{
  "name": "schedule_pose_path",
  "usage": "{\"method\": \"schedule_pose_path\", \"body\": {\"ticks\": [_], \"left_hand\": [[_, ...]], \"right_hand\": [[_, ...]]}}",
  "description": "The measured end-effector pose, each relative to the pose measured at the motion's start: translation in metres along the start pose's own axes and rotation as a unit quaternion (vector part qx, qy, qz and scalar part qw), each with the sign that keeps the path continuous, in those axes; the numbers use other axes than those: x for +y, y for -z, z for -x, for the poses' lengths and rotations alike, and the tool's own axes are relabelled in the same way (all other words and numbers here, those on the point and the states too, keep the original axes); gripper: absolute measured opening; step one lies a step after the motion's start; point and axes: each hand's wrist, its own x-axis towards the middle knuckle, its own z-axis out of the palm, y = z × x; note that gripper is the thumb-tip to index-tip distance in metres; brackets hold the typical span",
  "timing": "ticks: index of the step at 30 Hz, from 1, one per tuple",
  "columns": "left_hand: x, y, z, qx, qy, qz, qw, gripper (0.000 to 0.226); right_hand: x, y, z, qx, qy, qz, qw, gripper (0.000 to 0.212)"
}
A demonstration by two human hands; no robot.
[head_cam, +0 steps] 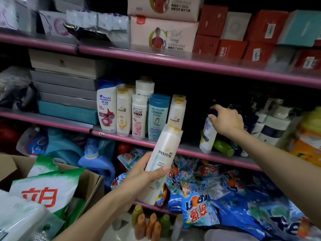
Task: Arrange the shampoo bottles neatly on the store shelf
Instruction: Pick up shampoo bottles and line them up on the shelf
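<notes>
Head view: we count five bottles lined up on the shelf — left hand holds a Pantene bottle, right hand grips a tilted Head & Shoulders bottle; both, we judge, unplaced.

I am wearing nothing on my forearms; both are showing bare, and my left hand and right hand are showing no rings.
</notes>
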Motion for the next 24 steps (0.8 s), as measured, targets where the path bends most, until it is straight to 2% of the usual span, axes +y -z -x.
{"method": "schedule_pose_path", "body": {"ticks": [2,3,5,6,8,10,12,15,24], "left_hand": [[0.002,-0.003,-0.001,0.000,-0.010,0.003,1.000,0.050],[0.002,-0.005,-0.001,-0.001,-0.015,0.007,1.000,0.051],[0.003,-0.008,0.000,-0.005,-0.022,0.019,1.000,0.050],[0.004,-0.010,0.000,-0.008,-0.024,0.026,0.999,0.049],[0.004,-0.014,0.000,-0.010,-0.027,0.031,0.999,0.047],[0.004,-0.019,-0.001,-0.009,-0.029,0.031,0.999,0.048],[0.005,-0.025,-0.001,-0.006,-0.031,0.033,0.999,0.048],[0.008,-0.032,0.001,0.000,-0.037,0.045,0.998,0.043],[0.009,-0.039,0.001,0.001,-0.042,0.049,0.998,0.037]], "right_hand": [[-0.004,0.007,0.001,-0.039,-0.024,0.016,0.999,0.049],[-0.008,0.010,0.004,-0.031,-0.027,0.014,0.999,0.052],[-0.017,0.014,0.017,0.039,0.006,-0.051,0.998,0.050],[-0.022,0.015,0.026,0.065,0.037,-0.124,0.990,0.046],[-0.034,0.015,0.053,0.028,0.085,-0.324,0.942,0.038],[-0.046,0.013,0.081,-0.072,0.105,-0.465,0.876,0.038],[-0.052,0.008,0.097,-0.131,0.109,-0.526,0.833,0.039],[-0.057,0.002,0.107,-0.139,0.100,-0.592,0.787,0.034],[-0.062,0.000,0.115,-0.080,0.110,-0.568,0.812,0.032]]}}
